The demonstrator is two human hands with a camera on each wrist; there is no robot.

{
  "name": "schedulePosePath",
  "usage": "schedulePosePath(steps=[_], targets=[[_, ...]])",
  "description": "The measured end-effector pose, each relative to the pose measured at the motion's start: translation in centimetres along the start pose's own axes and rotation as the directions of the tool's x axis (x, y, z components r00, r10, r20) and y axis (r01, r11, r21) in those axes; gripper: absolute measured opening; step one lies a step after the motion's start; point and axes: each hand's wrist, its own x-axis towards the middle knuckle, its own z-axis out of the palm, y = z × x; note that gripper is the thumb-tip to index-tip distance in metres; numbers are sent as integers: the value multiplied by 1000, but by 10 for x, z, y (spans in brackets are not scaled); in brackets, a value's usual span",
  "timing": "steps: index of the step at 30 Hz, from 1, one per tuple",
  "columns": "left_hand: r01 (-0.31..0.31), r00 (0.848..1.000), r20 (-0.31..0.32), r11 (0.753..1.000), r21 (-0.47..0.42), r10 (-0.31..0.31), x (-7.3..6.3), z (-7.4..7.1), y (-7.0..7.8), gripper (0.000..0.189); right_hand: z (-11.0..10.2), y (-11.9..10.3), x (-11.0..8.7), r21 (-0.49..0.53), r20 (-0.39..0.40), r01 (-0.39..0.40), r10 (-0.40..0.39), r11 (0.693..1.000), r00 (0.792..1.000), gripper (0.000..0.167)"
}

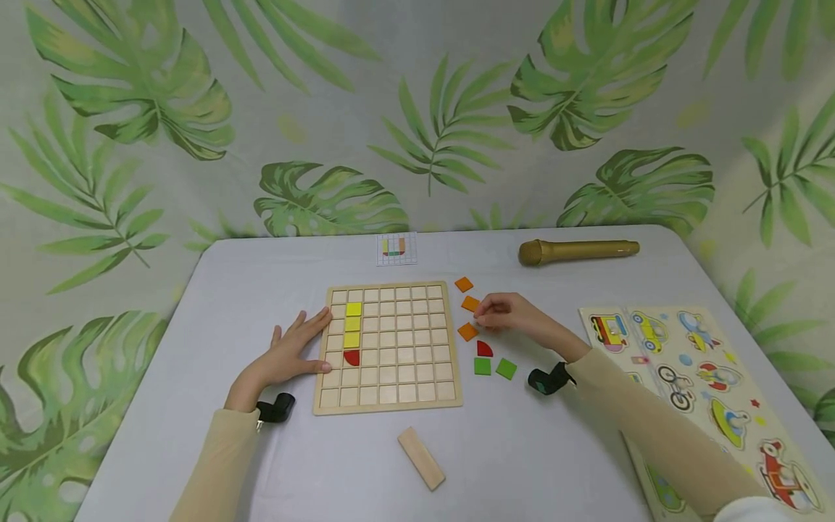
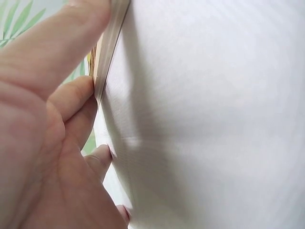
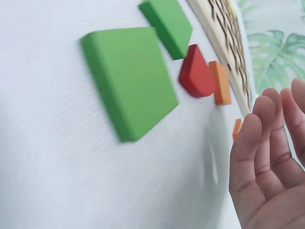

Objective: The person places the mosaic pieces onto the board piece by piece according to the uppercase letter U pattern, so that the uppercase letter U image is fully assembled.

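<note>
1. Three orange tiles (image 1: 468, 332) lie on the counter (image 1: 293, 471), just right of the grid (image 1: 404, 355).
2. One right hand (image 1: 509, 313) is beside them: its fingertips come to the middle orange tile's right corner, with one tile beyond and one nearer. Its fingers are loosely bent; whether they grasp that tile, I cannot tell.
3. Two green tiles (image 1: 483, 366) and one red tile (image 1: 484, 349) lie nearer than the orange ones.
4. One grid holds four pieces in its second column from the left: three yellow tiles (image 1: 352, 324) in a row and, below them, one red quarter-round (image 1: 351, 357).
5. One left hand (image 1: 290, 355) has its fingers spread, thumb and fingertips touching the grid's left edge; it grasps nothing.
6. One card (image 1: 396, 249) lies beyond the grid, one wood block (image 1: 421, 458) on its near side.
7. One gold microphone (image 1: 578, 251) lies far right; one puzzle (image 1: 685, 359) of vehicles lies below the right arm.
</note>
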Motion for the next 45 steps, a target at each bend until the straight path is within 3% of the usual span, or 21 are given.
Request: schedulePosePath(steps=[6, 21, 29, 39, 45], targets=[[1, 1000, 2, 1000, -3, -1, 0, -1, 3, 95, -4, 8, -11, -13, 16, -27, 27, 1000, 999, 22], [5, 1000, 1, 1000, -6, -5, 0, 0, 2, 97, -8, 21, -38, -158, 178, 79, -51, 984, 983, 14], [5, 1000, 1, 1000, -2, -5, 0, -1, 2, 96, -2, 20, -46, -211, 176, 92, -54, 973, 983, 20], [3, 1000, -4, 1000, -3, -3, 0, 0, 1, 97, 3, 21, -47, -334, 155, 145, -98, 931, 983, 25], [6, 1000, -3, 1000, -3, -6, 0, 1, 1, 97, -2, 18, -45, -329, 184, 137, -78, 934, 980, 25]])
